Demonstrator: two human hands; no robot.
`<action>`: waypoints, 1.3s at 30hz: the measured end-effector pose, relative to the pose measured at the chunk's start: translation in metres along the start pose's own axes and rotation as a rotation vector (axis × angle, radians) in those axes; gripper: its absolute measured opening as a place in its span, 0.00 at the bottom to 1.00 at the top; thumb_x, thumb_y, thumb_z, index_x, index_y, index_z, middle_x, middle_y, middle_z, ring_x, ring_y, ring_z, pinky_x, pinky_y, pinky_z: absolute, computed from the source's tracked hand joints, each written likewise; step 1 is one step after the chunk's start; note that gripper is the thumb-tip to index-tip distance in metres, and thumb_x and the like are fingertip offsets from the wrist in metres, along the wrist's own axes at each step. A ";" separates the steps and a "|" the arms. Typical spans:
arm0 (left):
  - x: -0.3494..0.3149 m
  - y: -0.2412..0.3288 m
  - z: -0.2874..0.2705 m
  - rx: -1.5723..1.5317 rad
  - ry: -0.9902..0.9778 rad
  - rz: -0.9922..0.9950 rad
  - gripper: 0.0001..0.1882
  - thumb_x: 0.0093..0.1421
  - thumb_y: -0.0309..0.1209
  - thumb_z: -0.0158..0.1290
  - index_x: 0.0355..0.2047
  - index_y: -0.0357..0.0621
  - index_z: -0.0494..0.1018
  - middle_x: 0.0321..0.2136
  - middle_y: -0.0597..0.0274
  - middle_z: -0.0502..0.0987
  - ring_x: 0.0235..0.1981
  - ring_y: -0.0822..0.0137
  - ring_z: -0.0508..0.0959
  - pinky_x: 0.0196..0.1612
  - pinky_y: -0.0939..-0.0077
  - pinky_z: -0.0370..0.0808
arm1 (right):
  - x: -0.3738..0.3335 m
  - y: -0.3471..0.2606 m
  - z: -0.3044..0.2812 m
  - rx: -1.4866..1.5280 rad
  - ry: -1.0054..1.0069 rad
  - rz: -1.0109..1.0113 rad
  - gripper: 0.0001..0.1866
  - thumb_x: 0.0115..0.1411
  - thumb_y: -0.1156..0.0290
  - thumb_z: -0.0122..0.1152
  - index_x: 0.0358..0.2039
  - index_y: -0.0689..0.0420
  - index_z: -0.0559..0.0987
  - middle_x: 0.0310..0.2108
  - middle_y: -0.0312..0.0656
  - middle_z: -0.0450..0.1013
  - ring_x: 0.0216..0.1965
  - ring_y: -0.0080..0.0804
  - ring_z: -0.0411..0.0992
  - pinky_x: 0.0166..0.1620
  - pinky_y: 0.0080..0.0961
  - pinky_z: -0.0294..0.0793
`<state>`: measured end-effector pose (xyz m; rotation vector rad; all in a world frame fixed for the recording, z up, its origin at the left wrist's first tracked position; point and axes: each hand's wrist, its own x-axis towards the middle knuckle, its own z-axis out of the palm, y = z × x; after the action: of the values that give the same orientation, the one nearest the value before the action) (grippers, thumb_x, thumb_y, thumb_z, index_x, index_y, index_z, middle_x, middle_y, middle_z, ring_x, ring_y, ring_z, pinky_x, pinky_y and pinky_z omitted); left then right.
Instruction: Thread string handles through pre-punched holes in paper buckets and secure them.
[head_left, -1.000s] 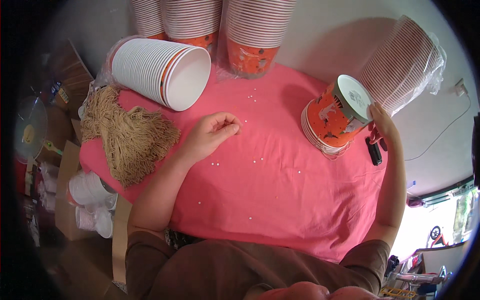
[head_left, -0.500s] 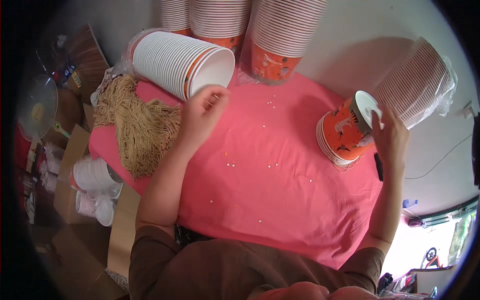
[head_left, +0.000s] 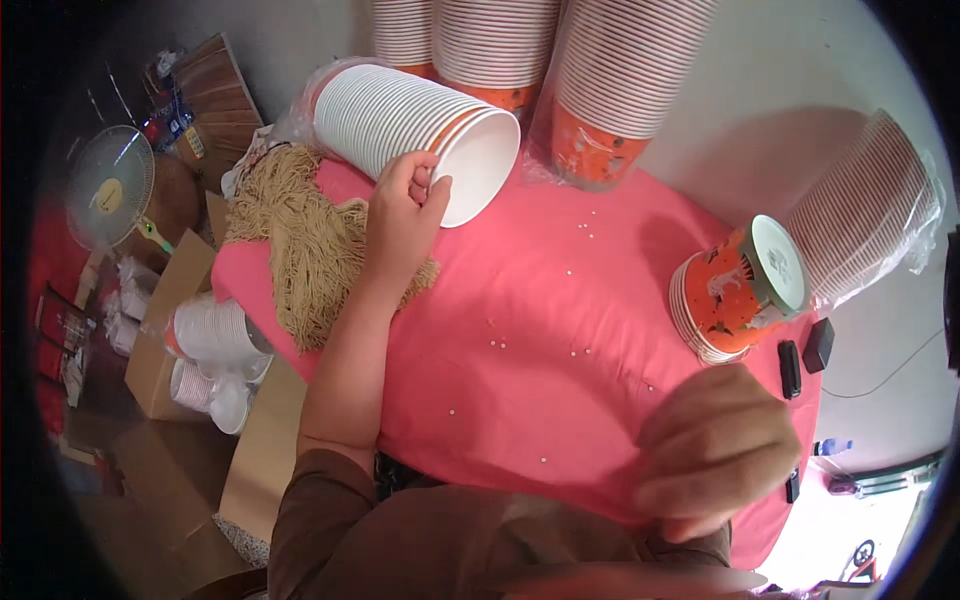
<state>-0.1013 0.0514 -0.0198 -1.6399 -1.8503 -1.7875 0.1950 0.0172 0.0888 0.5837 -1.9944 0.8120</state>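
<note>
A long stack of white paper buckets lies on its side at the back left, its open end facing right. At the near edge of that opening, my left hand has its fingers curled and closed on the rim of the end bucket. My right hand, smeared by motion, is raised close to my body over the front right of the table; its fingers do not show clearly. A short stack of orange printed paper buckets stands upside down at the right, apart from both hands.
A heap of tan crinkled strings lies left on the pink tablecloth, with small white bits scattered about. Tall bucket stacks stand behind, another wrapped stack at right. Black objects lie near the right edge. Cardboard boxes are at left.
My right hand has left the upside-down orange buckets and come back toward my body. My left hand has closed on the rim of the lying stack. The whole view has shifted slightly.
</note>
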 end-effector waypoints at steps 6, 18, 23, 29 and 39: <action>0.003 -0.001 0.001 0.102 0.009 0.018 0.10 0.56 0.27 0.59 0.37 0.39 0.73 0.29 0.61 0.73 0.25 0.67 0.73 0.31 0.71 0.73 | -0.021 -0.049 -0.059 -0.148 0.022 0.034 0.14 0.61 0.56 0.65 0.23 0.49 0.79 0.18 0.28 0.73 0.15 0.18 0.70 0.19 0.15 0.66; 0.001 -0.014 0.005 0.507 0.101 0.172 0.07 0.50 0.26 0.57 0.29 0.42 0.70 0.22 0.56 0.74 0.23 0.51 0.76 0.26 0.56 0.72 | -0.074 -0.003 -0.158 -0.897 0.625 0.730 0.10 0.66 0.71 0.54 0.42 0.65 0.78 0.34 0.40 0.75 0.33 0.23 0.71 0.38 0.19 0.70; -0.002 -0.014 0.003 0.538 0.116 0.209 0.07 0.50 0.25 0.55 0.29 0.41 0.68 0.23 0.52 0.75 0.23 0.47 0.76 0.26 0.52 0.73 | -0.106 0.037 -0.170 -1.531 -0.032 1.016 0.18 0.60 0.61 0.60 0.45 0.60 0.75 0.40 0.51 0.74 0.44 0.50 0.73 0.47 0.41 0.72; -0.002 -0.008 0.001 0.582 0.117 0.201 0.08 0.50 0.24 0.55 0.31 0.42 0.68 0.25 0.53 0.75 0.24 0.48 0.77 0.26 0.53 0.74 | -0.100 0.040 -0.166 -1.457 -0.015 1.005 0.18 0.60 0.60 0.59 0.45 0.59 0.76 0.43 0.51 0.72 0.47 0.53 0.71 0.48 0.43 0.71; -0.011 0.024 0.001 0.645 -0.081 0.155 0.35 0.50 0.23 0.53 0.61 0.51 0.65 0.38 0.55 0.72 0.28 0.54 0.79 0.29 0.60 0.78 | -0.104 0.042 -0.169 -1.416 0.017 1.001 0.18 0.59 0.61 0.61 0.46 0.58 0.75 0.42 0.51 0.72 0.47 0.54 0.70 0.50 0.43 0.69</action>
<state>-0.0787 0.0398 -0.0115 -1.5444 -1.9739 -0.9232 0.3131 0.1790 0.0534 -1.2716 -2.1926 -0.2474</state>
